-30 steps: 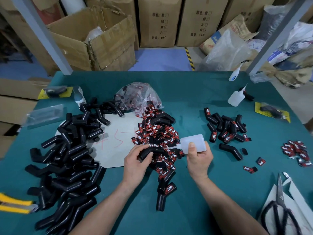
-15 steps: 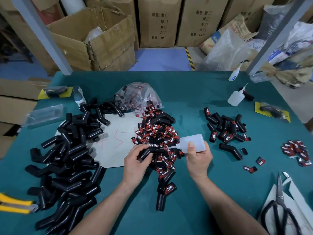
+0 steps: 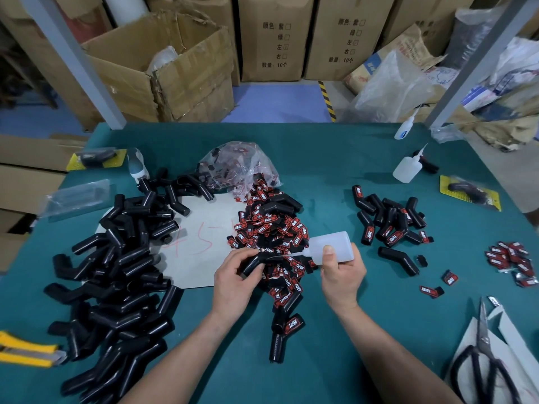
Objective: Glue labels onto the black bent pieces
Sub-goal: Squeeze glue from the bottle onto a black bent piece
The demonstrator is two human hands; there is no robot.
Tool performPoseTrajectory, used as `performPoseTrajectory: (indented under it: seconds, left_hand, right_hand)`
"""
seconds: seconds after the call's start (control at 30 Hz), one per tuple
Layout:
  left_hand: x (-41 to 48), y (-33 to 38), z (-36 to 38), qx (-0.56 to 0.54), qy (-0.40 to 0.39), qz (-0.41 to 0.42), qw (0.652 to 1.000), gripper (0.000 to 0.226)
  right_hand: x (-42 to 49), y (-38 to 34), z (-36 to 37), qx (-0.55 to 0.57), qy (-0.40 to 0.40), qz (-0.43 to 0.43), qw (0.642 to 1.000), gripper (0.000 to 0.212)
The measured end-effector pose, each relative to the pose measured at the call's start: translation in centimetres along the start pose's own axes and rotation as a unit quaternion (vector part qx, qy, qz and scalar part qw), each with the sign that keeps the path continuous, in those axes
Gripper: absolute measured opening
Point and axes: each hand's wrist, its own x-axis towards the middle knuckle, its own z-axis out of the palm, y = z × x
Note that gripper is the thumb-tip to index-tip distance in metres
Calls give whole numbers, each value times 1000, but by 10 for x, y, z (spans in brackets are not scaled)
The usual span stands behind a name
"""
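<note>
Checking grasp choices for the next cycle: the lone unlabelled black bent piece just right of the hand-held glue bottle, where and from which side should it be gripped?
Pinch the lone bent piece across its longer straight leg, from above. It lies flat on the table, apart from the labelled pile, with bare cloth along both sides.

This looks like a small factory workshop with storage. Behind the green counter (image 3: 320, 158) stand stacked cardboard boxes (image 3: 274, 39) with printed quantity marks, a torn open box (image 3: 163, 68), plastic bags (image 3: 388, 88) and grey metal posts (image 3: 73, 59). Heaps of identical black bent pieces (image 3: 116, 272) lie on the counter.
</note>
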Motion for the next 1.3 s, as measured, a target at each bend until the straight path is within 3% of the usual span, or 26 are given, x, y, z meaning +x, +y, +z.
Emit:
performPoseTrajectory:
  seconds: [1.3]
  left_hand:
    - [0, -10, -1, -11, -3, -11, 1000, 54]
  right_hand:
    - [5, 4, -1, 12, 9, -24, 1000, 25]
